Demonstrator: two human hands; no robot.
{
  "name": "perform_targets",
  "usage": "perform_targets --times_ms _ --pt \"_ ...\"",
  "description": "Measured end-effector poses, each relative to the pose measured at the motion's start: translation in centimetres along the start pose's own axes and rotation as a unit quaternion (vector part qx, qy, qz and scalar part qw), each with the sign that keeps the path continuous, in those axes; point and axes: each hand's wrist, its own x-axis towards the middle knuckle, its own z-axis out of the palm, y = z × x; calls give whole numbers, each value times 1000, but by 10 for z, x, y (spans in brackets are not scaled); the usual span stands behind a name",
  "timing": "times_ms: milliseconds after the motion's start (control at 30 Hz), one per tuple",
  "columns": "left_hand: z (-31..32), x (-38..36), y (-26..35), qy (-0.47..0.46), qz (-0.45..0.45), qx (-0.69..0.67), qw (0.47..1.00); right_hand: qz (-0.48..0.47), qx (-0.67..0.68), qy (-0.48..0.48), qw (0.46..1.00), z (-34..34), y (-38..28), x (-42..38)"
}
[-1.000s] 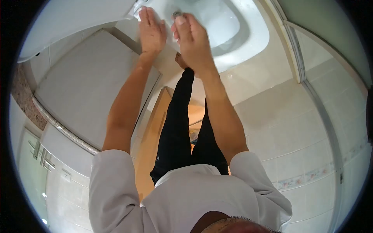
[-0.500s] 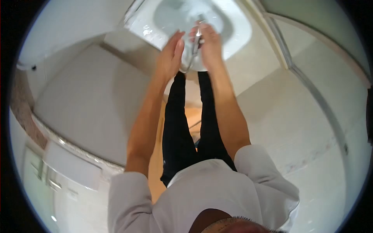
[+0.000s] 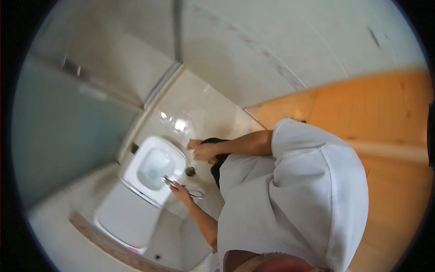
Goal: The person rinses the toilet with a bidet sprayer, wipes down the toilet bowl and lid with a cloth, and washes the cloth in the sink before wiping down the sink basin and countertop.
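One toilet (image 3: 132,171) is overhung at its near edge by a sprayer (image 3: 168,182), best held low and aimed inward, gripped by the left hand (image 3: 181,193), while whether anything is held by the blurred right hand (image 3: 205,152) cannot be told.

Your sprayer (image 3: 168,181) looks like shiny metal, the toilet (image 3: 180,160) smooth and glossy, your shirt (image 3: 294,195) matt cloth, the right-hand panel (image 3: 385,106) wood.
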Motion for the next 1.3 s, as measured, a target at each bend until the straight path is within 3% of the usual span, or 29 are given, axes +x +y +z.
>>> perform_targets --times_ms 33,67,100,133,200,267,367,500,567,633,767,900,967,1067,1200,1300 --pt "-9 -13 19 -32 -37 -12 999 1 243 268 932 38 34 -19" --pt "-10 -30 31 -62 -80 -24 995 293 220 -1 930 -78 1 -102" --pt "-9 -46 44 -82 -60 11 995 281 164 61 944 -22 65 -135" --pt "-12 -59 53 -97 -42 47 993 399 177 106 894 -33 78 -181" --pt "-1 -26 -7 -13 134 86 987 512 226 237 794 -55 89 -256" --pt "-17 -19 27 -91 53 86 991 572 289 390 661 -51 95 -308" --pt "-2 -66 37 0 142 131 981 594 361 518 499 -10 103 -385" --pt "16 -68 47 27 150 91 984 650 386 460 466 106 120 -426" --pt "20 -82 69 21 119 65 991 666 245 362 604 162 97 -445" --pt "18 -100 78 12 82 45 996 688 448 392 414 196 75 -471" --pt "18 -127 93 16 55 29 998 672 578 421 191 236 15 -523" --pt "19 -151 96 25 37 17 999 697 594 363 173 269 5 -548" --pt "20 -163 97 31 30 11 999 661 577 428 215 284 21 -557" --pt "19 -178 94 38 17 7 999 630 587 451 235 240 45 -575" --pt "18 -195 87 49 0 -4 999 585 560 492 321 230 115 -583" --pt "14 -206 81 61 -9 -14 998 561 564 502 340 209 153 -592"
